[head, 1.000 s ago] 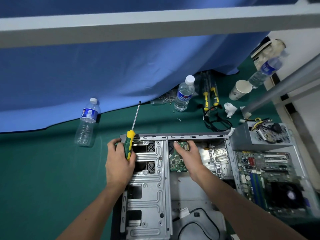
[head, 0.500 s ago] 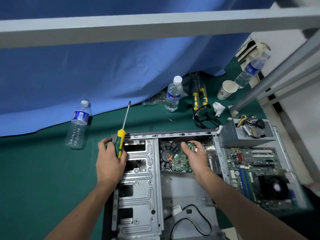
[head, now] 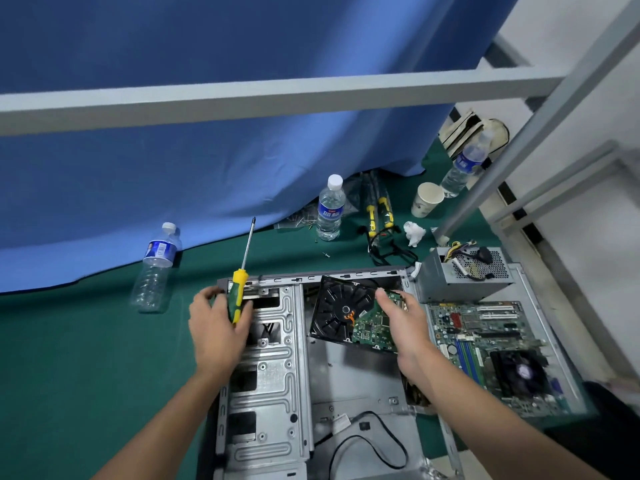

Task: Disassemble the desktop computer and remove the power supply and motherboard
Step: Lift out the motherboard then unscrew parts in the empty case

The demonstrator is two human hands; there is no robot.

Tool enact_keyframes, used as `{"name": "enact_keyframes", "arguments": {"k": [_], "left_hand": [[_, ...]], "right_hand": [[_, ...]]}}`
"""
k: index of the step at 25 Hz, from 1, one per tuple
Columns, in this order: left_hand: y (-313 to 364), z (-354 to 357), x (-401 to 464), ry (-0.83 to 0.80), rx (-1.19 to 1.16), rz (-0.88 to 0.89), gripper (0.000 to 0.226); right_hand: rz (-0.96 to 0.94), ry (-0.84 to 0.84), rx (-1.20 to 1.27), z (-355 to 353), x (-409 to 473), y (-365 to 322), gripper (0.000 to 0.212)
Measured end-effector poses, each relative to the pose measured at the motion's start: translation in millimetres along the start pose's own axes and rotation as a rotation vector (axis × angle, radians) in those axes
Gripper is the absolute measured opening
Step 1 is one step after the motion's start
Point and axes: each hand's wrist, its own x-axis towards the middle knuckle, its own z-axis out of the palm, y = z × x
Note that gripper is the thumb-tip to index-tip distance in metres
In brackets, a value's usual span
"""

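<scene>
Right now the left hand (head: 216, 327) curls round one green-and-yellow screwdriver (head: 239, 289) at the case (head: 273, 368) edge; the right hand (head: 403, 322) grips one hard drive (head: 346, 315), tilted above the case. One power supply (head: 460, 277) and one motherboard (head: 485, 344) lie just right; three bottles (head: 330, 207) stand around.

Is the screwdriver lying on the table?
No, the left hand holds the screwdriver by its handle above the case.
</scene>
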Motion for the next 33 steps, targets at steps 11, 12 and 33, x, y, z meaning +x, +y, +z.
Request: {"name": "enact_keyframes", "arguments": {"k": [11,12,33], "left_hand": [[73,-48,-48,-0.470,-1.009,-0.522,0.022],[71,-52,-49,-0.433,-1.021,-0.539,0.021],[134,-27,-73,-0.666,-1.030,-0.360,0.089]], "right_hand": [[0.105,-0.493,-0.255,2,-48,-34,0.082],[0.019,-0.534,-0.404,1,-48,-38,0.097],[0.191,-0.881,-0.002,-54,-23,-55,0.077]]}}
